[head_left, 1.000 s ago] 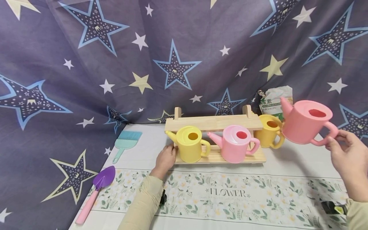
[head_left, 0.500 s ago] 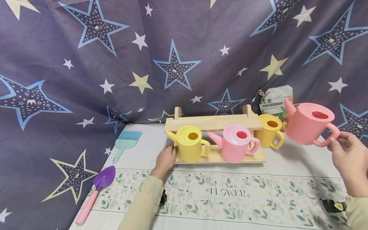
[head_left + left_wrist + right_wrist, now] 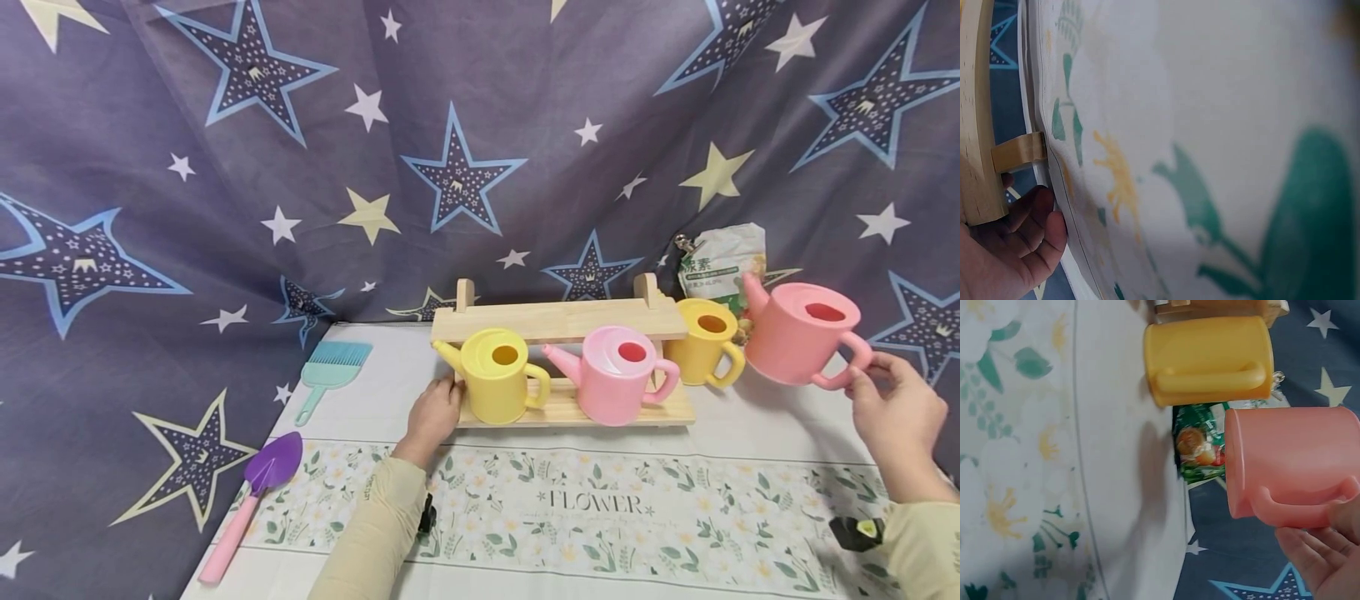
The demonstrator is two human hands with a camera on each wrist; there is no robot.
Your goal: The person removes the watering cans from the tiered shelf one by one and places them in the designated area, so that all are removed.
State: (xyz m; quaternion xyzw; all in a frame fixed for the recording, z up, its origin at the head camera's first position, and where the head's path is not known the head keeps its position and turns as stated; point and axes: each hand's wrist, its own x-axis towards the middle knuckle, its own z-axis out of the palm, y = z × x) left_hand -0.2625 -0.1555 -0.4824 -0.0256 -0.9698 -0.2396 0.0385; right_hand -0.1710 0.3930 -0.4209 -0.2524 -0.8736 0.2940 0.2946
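Note:
My right hand (image 3: 896, 408) pinches the handle of a coral-pink watering can (image 3: 802, 333), held above the table; the right wrist view shows the can (image 3: 1291, 462) with fingers on its handle. My left hand (image 3: 435, 417) grips the left end of a wooden shelf (image 3: 555, 321); in the left wrist view its fingers curl by the wood (image 3: 975, 125). On the shelf's lower board stand a yellow can (image 3: 495, 387) and a light pink can (image 3: 613, 387), spouts to the left. Right of the shelf stands an orange-yellow can (image 3: 697, 354).
A white and green bag (image 3: 723, 262) with a clip stands behind the orange-yellow can. At the left lie a teal brush (image 3: 330, 371) and a purple trowel with a pink handle (image 3: 236, 529). A starry curtain (image 3: 525, 83) hangs behind the table.
The coral-pink can shifted right at first, then came back slightly left and lower in my right hand. My left hand and the cans on the shelf have not moved.

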